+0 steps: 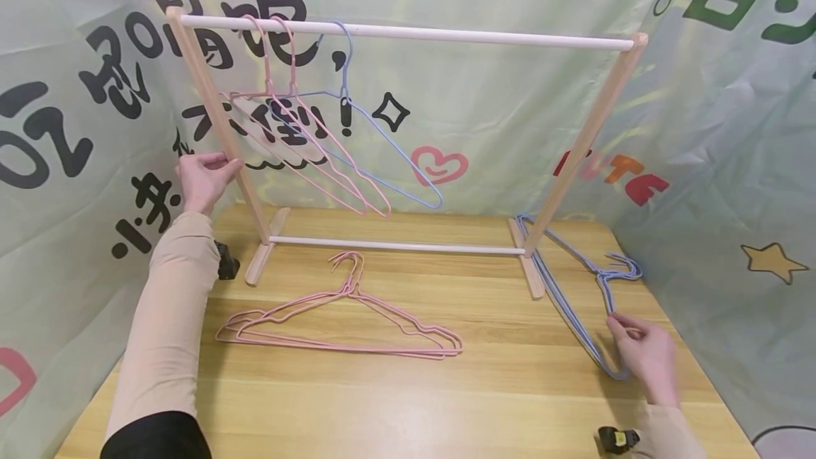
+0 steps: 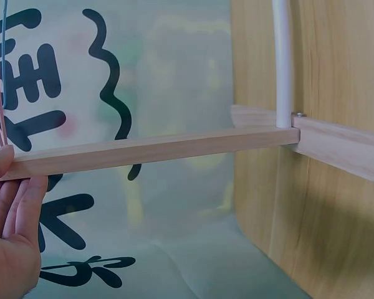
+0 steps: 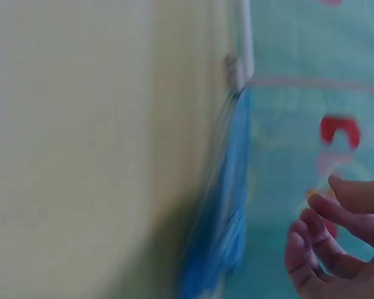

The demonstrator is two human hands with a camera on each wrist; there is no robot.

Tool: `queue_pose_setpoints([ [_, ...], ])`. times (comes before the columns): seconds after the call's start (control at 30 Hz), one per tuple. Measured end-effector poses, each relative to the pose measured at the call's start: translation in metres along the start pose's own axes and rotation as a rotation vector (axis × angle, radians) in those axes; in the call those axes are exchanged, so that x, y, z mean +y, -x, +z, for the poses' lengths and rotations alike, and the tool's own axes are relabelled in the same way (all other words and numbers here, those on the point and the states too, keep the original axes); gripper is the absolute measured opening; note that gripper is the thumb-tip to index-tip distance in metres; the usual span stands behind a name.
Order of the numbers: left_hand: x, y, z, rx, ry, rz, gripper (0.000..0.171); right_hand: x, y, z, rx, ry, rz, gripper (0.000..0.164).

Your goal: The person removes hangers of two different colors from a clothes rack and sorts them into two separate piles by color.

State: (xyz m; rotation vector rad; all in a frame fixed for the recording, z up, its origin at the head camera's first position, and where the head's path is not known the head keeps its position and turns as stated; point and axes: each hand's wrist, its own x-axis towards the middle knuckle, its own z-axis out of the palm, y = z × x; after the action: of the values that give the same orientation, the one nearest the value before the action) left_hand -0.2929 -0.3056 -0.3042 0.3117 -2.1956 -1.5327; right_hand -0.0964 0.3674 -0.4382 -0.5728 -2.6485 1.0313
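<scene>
My left hand [image 1: 207, 179] pinches the left wooden post [image 1: 212, 101] of a clothes rack; in the left wrist view the thumb lies over the post [image 2: 143, 148] and the fingers are under it. From the rack's white top rail [image 1: 446, 35] hang two pink hangers [image 1: 293, 87] and a blue hanger [image 1: 345, 87]. My right hand [image 1: 647, 356] is at the blue hangers [image 1: 621, 274] stacked on the table at the right. The right wrist view has its fingers [image 3: 330, 249] loosely bent, a gap before the thumb, with blurred blue hangers [image 3: 227, 199] off to the left.
Several pink hangers [image 1: 350, 291] lie stacked on the wooden table [image 1: 382, 402], in front of the lower white bar [image 1: 395, 246]. The rack's right foot [image 1: 532, 278] stands beside the blue stack. Small black objects sit near each forearm. Printed cloth [image 1: 510, 112] surrounds the table.
</scene>
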Motion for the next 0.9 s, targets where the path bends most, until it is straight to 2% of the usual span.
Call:
queue_pose_setpoints([
  [0.23,0.000,0.000,-0.001,-0.001,0.011,-0.001,0.046,-0.076,-0.016,0.018,-0.133,-0.057,-0.397,0.032],
  [0.33,0.000,0.000,-0.001,-0.006,0.016,0.001,0.047,-0.108,-0.024,0.027,-0.210,-0.114,-0.509,0.029],
  [0.47,0.000,0.000,0.000,-0.009,0.021,0.003,0.047,-0.140,-0.033,0.040,-0.329,-0.154,-0.583,0.031],
  [0.57,-0.001,0.001,0.000,-0.009,0.022,0.008,0.047,-0.161,-0.039,0.049,-0.386,-0.160,-0.615,0.032],
  [0.73,-0.001,0.001,0.000,-0.009,0.013,0.010,0.047,-0.191,-0.045,0.058,-0.428,-0.215,-0.666,0.030],
  [0.9,-0.002,0.000,0.000,-0.006,0.001,0.002,0.047,-0.223,-0.047,0.064,-0.462,-0.289,-0.663,0.032],
])
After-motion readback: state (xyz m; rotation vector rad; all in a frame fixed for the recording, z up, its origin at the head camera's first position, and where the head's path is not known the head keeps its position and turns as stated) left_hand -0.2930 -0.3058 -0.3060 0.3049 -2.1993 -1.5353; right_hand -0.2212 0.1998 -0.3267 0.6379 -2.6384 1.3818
